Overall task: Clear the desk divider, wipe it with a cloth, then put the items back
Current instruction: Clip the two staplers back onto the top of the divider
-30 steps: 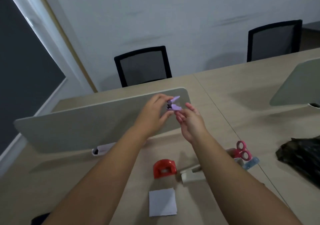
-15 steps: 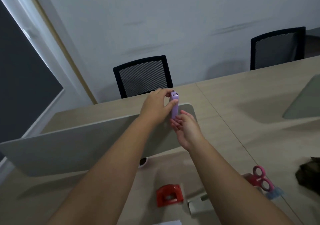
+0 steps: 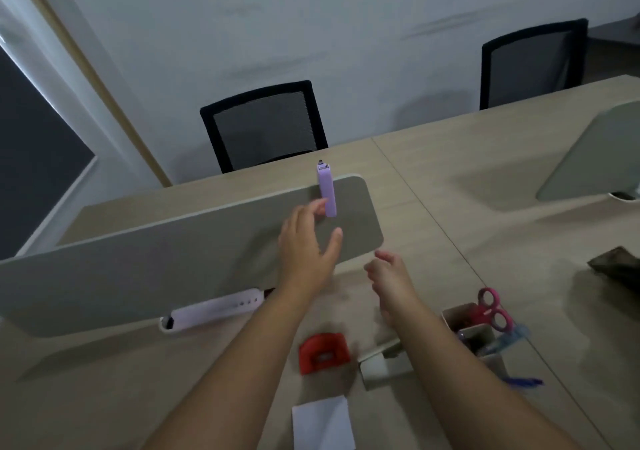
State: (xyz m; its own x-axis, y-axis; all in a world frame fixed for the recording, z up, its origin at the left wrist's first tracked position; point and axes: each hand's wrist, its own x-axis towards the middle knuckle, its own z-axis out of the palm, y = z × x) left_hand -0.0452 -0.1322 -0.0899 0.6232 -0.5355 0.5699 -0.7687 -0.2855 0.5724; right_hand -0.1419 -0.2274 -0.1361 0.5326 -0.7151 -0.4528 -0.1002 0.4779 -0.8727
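Head view, looking down over the desk [image 3: 450, 179]: a purple clip [image 3: 327, 190] sits astride the top edge of the divider [image 3: 138, 262], near its right end, hanging down the near face. Left hand [image 3: 306, 245] is just below it, fingers spread and loose, one fingertip at the clip's lower edge, and I can't tell whether it touches. Nothing is gripped. Right hand [image 3: 389, 273] hovers lower, in front of the divider's right corner, half curled and empty.

On the desk near the person lie a red holder [image 3: 323, 349], a white paper square [image 3: 323, 422] and a small white box [image 3: 381, 363]. An organizer [image 3: 471, 332] with pink scissors [image 3: 493, 307] stands to the right, all apart from the divider. A white bracket [image 3: 211, 309] clamps the panel's foot.

My read: items are going back on, one up, several to go.

The risks? That clip may be only lightly seated; a brush from the left fingertips could tip it off the far side. A hard push while hanging the next piece could rock the panel. And the right forearm passes close over the box and organizer, so a careless reach could knock them.
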